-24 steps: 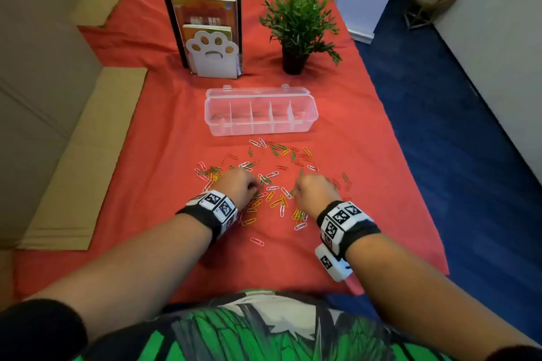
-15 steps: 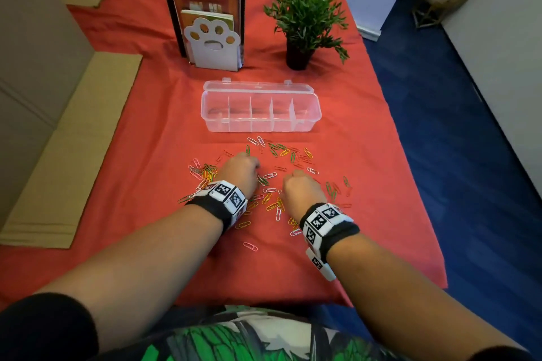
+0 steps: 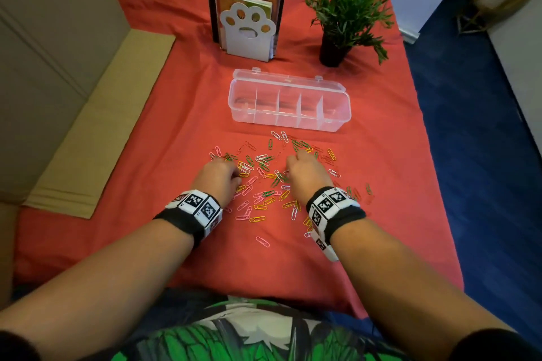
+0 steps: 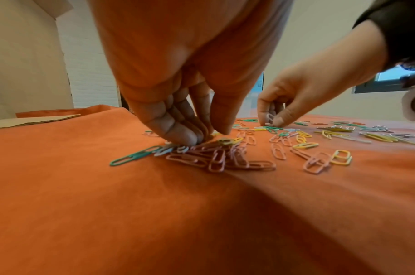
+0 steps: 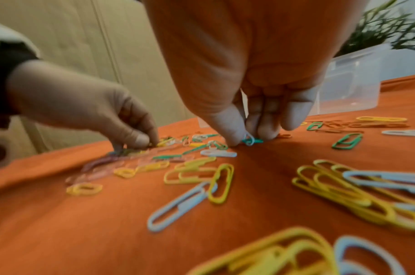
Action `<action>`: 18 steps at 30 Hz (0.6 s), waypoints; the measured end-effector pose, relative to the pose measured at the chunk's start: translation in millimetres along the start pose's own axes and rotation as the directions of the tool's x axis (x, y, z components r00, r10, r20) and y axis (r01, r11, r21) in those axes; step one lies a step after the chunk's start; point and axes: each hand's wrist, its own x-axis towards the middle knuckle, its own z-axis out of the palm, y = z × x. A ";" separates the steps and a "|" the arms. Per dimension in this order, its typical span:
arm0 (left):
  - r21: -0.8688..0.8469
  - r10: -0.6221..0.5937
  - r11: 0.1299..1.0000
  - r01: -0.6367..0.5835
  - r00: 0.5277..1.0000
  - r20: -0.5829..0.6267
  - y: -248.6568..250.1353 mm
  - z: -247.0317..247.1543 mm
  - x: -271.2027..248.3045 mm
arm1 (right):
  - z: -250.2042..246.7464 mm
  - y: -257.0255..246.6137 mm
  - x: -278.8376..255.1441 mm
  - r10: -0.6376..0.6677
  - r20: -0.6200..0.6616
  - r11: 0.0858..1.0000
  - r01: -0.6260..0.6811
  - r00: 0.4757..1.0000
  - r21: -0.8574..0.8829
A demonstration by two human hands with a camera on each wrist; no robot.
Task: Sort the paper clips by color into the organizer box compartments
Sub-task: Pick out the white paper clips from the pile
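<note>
Several loose paper clips (image 3: 265, 182) in pink, yellow, green and white lie scattered on the red cloth. The clear organizer box (image 3: 289, 123) stands open just beyond them, its compartments side by side. My left hand (image 3: 234, 174) is down on the left part of the pile. Its bunched fingers and thumb (image 4: 209, 134) pinch at clips among a pink heap (image 4: 215, 158); I cannot tell the colour of what they hold. My right hand (image 3: 293, 167) is over the pile's middle, thumb and fingers (image 5: 247, 138) pinching a white clip (image 5: 250, 139) that lies across a green one.
A book stand with a paw-shaped end (image 3: 247, 29) and a small potted plant (image 3: 346, 14) stand behind the box. Flat cardboard (image 3: 96, 138) lies along the table's left side. The cloth's right edge (image 3: 425, 141) drops to a blue floor.
Both hands stay low in the clip pile. The right hand has edged forward toward the box. The left hand has shifted a little toward the pile's left side.
</note>
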 end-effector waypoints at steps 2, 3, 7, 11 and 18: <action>-0.006 0.000 1.000 0.000 1.000 0.003 0.6 -0.2 -0.2 | 2.9 -2.5 -1.4 0.005 -0.006 0.999 -0.005 1.000 -0.033; -0.007 0.006 1.000 -0.006 1.000 0.005 1.7 -0.3 0.2 | 4.4 -3.3 -2.2 0.003 -0.005 0.999 -0.003 1.000 -0.042; -0.019 0.078 0.997 -0.078 0.997 -0.007 11.4 -1.9 6.9 | 3.8 3.9 1.2 0.095 -0.008 0.992 -0.094 0.995 0.082; 0.089 0.117 0.989 -0.119 0.993 0.022 18.5 -4.1 20.2 | -8.7 18.7 1.1 0.317 0.061 0.708 -0.279 0.946 0.648; 0.238 0.100 0.964 -0.118 0.991 0.086 21.6 -7.9 31.2 | -25.7 24.9 -15.1 0.326 0.268 0.033 -0.294 0.907 0.955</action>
